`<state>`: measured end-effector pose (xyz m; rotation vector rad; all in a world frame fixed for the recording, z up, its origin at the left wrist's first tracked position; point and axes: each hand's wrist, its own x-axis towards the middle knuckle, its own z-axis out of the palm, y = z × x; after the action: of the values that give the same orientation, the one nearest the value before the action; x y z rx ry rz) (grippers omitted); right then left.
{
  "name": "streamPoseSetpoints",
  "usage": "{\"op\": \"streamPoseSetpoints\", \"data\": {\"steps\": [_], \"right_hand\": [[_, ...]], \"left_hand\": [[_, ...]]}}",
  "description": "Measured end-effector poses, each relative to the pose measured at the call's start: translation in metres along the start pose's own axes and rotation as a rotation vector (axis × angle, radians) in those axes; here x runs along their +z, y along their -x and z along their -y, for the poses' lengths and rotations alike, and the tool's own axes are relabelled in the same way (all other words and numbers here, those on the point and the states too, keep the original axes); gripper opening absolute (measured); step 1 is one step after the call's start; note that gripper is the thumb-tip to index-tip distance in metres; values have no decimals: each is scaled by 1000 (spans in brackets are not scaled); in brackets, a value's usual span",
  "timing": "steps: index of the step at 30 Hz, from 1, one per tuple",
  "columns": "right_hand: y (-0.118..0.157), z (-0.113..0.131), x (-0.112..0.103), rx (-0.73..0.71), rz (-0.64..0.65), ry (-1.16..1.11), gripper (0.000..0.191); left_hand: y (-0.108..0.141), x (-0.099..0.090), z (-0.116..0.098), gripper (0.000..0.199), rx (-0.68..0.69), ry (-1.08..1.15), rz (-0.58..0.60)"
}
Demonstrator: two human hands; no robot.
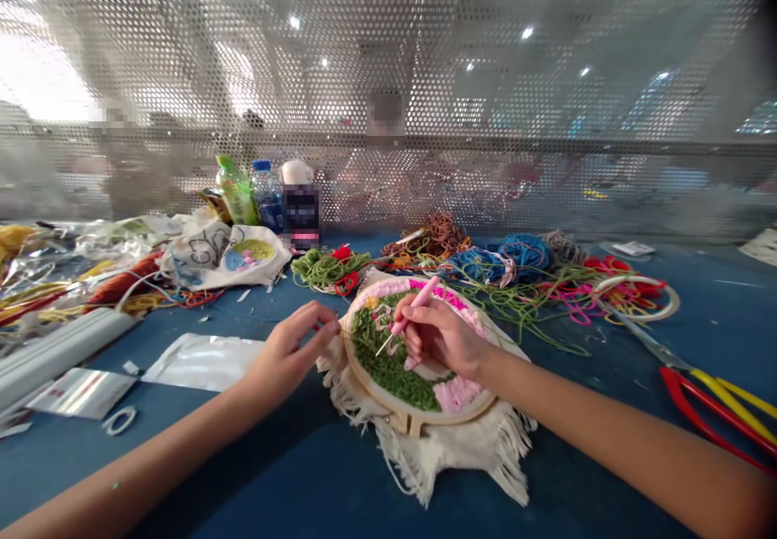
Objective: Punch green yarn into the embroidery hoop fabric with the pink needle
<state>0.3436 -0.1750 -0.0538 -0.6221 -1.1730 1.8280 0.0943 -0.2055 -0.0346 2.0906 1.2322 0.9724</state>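
Note:
A round embroidery hoop (380, 397) lies on the blue table, holding white cloth (437, 450) with frayed edges. Green yarn loops (394, 373) fill its left part, and pink and white loops line parts of the rim. In my right hand (446, 333), over the hoop, is a pink punch needle (422, 304), its thin metal tip pointing down-left over the green loops. My left hand (303, 341) is at the hoop's left edge, thumb and fingertips close together around what looks like a thin strand, too small to make out.
Yarn piles (515, 260) run along the back. Bottles (236, 191) and a dark cup (302, 207) stand before a perforated metal screen (425, 61). Scissors (698, 393) and an empty hoop (668, 304) lie right; plastic packets (203, 361) and a tape ring (120, 420) lie left.

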Motion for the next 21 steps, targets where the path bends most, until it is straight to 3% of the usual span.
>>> {"op": "streamPoseSetpoints", "data": {"steps": [5,11,13,17,21], "right_hand": [[-1,0,1,14,7,17,14],[-2,-1,-1,30,19,16,14],[-2,-1,-1,33,22,16,15],[-2,-1,2,41,41,33,17],[-2,0,4,52,31,15,17]], "left_hand": [[-3,-4,6,26,-145,113,-120],[-7,-9,14,24,-174,149,-199],[-4,-7,10,21,-126,103,-120],[5,10,-6,26,110,-113,210],[7,23,-15,15,263,-202,282]]}}
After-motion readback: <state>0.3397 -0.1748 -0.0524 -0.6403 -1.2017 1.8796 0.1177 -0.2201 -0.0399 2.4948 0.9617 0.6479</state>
